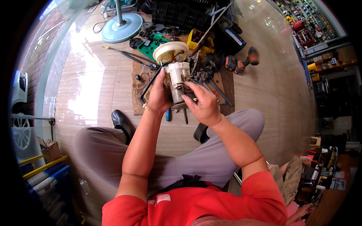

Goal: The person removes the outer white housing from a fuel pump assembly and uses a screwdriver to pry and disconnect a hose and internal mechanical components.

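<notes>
I sit with both hands raised in front of me around a cream plastic pump assembly (177,75) with a round flange top and black hoses. My left hand (158,96) grips its left side from behind. The fingers of my right hand (203,101) press on its lower right side, where dark parts and wires stick out. The bottom of the assembly is hidden by my hands.
On the tiled floor ahead lie a brown mat (141,81) with scattered tools, a green case (151,45), a yellow tool (198,39), a cordless drill (241,62), and a fan base (122,26). Shelves of goods (313,26) stand at right. Another person's hand (301,211) shows low right.
</notes>
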Demonstrator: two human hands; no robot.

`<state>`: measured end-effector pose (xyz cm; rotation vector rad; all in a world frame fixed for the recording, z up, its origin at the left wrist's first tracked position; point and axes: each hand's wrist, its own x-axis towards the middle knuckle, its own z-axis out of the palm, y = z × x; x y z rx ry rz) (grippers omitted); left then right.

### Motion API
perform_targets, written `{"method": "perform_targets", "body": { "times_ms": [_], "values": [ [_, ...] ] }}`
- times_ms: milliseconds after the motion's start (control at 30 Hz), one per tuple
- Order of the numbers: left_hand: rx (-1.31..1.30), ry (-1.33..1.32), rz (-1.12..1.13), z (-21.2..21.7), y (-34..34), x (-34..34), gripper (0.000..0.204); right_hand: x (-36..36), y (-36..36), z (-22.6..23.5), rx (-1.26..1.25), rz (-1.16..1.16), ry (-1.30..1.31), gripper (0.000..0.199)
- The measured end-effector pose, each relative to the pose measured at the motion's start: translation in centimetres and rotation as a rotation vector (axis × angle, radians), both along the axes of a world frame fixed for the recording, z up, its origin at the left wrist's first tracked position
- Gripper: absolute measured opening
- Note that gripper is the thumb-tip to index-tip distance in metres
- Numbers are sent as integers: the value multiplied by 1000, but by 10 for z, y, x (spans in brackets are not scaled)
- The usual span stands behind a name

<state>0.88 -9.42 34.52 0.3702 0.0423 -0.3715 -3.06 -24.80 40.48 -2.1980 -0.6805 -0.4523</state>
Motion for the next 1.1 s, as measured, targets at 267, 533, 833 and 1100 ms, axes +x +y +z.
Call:
{"method": "perform_targets", "body": {
  "times_ms": [267,533,833,1100],
  "values": [
    [21,128,-78,-9,-3,1,59,-1,1,3,51,-6,114,32],
    [46,120,-79,-10,-3,2,58,-2,1,2,25,-33,95,26],
    [8,46,-24,-6,-1,3,49,-1,1,-2,22,-64,117,24],
    [35,51,8,-6,-1,3,43,-1,3,0,65,-65,118,22]
  ]
}}
